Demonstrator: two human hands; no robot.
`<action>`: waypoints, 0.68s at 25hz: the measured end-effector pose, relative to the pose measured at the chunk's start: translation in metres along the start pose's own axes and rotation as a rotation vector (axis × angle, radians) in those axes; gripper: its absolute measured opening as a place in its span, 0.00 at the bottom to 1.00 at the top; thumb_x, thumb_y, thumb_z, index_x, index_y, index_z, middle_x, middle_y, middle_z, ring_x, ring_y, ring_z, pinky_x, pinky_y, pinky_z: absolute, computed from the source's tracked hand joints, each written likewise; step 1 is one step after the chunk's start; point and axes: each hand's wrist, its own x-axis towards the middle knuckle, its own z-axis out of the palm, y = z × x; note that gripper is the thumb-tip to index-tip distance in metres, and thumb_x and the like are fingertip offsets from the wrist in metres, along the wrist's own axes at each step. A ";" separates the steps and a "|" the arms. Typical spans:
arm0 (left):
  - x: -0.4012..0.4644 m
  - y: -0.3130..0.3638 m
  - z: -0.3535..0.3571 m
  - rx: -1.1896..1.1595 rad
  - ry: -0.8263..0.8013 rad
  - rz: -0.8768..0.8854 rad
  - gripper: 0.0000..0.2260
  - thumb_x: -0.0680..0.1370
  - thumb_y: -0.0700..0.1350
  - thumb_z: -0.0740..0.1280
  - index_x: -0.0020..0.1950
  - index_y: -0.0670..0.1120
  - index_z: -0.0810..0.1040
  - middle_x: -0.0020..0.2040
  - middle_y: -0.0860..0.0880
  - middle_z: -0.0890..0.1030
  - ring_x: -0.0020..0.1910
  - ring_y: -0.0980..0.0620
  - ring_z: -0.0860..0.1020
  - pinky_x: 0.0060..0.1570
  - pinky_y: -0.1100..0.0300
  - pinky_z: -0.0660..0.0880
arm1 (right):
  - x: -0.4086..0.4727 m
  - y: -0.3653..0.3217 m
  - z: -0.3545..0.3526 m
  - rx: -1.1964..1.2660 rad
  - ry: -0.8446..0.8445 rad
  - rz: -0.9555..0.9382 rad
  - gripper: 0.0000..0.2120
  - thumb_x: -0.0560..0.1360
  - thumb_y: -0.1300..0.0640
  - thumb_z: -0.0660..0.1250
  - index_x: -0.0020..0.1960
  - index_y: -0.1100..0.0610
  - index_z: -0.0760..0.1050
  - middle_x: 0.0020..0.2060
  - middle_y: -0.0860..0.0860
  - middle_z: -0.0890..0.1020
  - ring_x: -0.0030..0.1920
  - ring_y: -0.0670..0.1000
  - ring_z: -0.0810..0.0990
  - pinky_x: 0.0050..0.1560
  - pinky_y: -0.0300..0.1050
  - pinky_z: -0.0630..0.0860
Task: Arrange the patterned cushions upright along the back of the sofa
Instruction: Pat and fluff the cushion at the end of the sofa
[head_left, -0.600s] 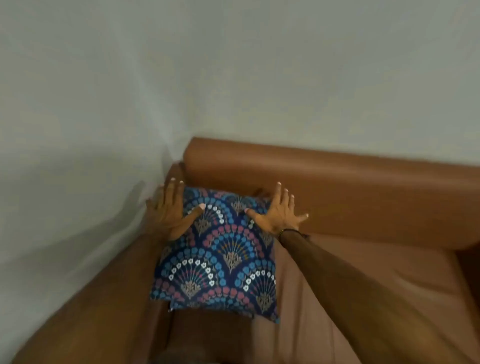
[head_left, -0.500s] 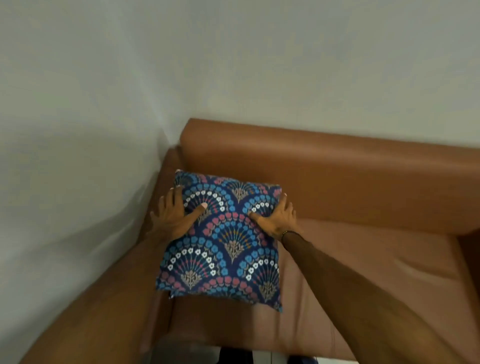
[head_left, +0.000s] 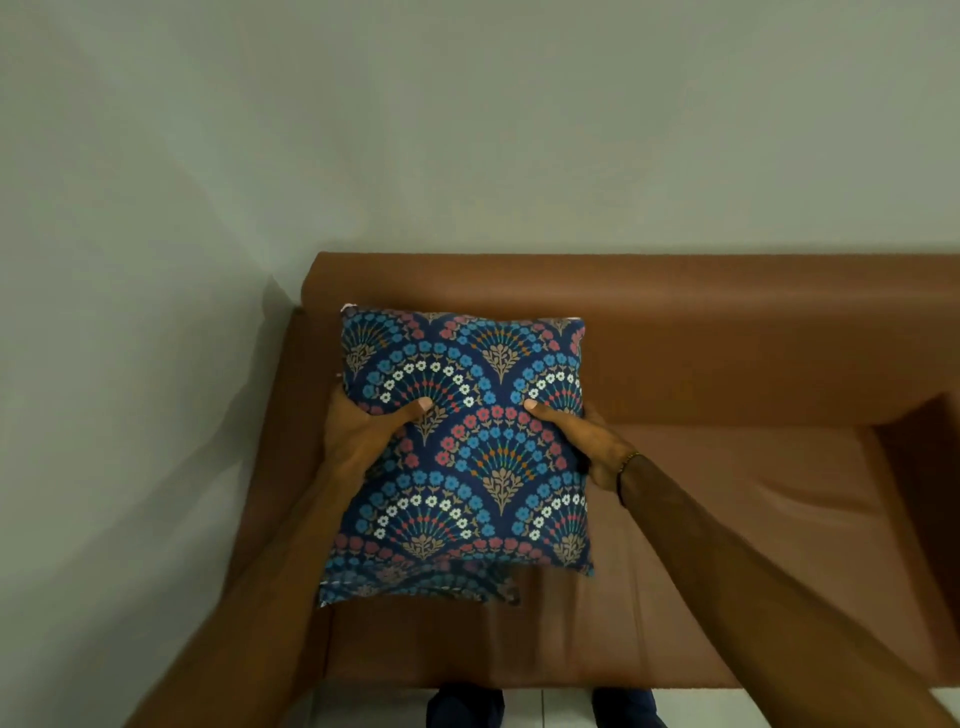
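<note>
A navy cushion (head_left: 467, 447) with blue, red and white fan-shaped flower patterns is held above the left end of the brown sofa's seat (head_left: 727, 519). My left hand (head_left: 363, 431) grips its left edge, thumb across the front. My right hand (head_left: 582, 441) grips its right edge the same way. The cushion's top edge reaches up in front of the sofa's backrest (head_left: 675, 312). Under its lower edge shows a strip of the same patterned fabric (head_left: 415, 584), seemingly a second cushion lying on the seat.
The sofa's left arm (head_left: 280, 441) stands against a pale wall (head_left: 130, 364). Its right arm (head_left: 924, 467) rises at the far right. Another pale wall runs behind the backrest. My dark-clad feet (head_left: 467, 706) stand on light floor tiles by the sofa's front edge.
My hands went from flat on the cushion's front to gripping its two side edges. The cushion has come away from the corner toward me, and my view has pulled back.
</note>
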 end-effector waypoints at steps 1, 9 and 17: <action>-0.007 0.012 0.027 -0.001 -0.030 0.021 0.49 0.64 0.49 0.87 0.80 0.45 0.66 0.78 0.44 0.74 0.76 0.42 0.74 0.74 0.44 0.73 | -0.004 -0.009 -0.030 0.006 0.015 -0.023 0.36 0.72 0.51 0.82 0.75 0.54 0.70 0.62 0.55 0.85 0.54 0.57 0.88 0.42 0.51 0.87; -0.093 0.048 0.342 -0.019 -0.200 0.126 0.54 0.57 0.47 0.90 0.76 0.50 0.61 0.72 0.48 0.72 0.71 0.46 0.74 0.72 0.44 0.75 | -0.005 -0.033 -0.351 -0.014 0.154 -0.113 0.35 0.72 0.62 0.81 0.73 0.50 0.68 0.56 0.47 0.83 0.47 0.46 0.83 0.30 0.40 0.81; -0.152 -0.009 0.636 -0.083 -0.361 0.153 0.53 0.60 0.45 0.88 0.75 0.51 0.58 0.71 0.48 0.72 0.69 0.49 0.74 0.74 0.47 0.73 | 0.050 0.023 -0.612 -0.008 0.375 -0.195 0.41 0.64 0.68 0.85 0.72 0.53 0.72 0.63 0.52 0.85 0.60 0.53 0.86 0.49 0.54 0.88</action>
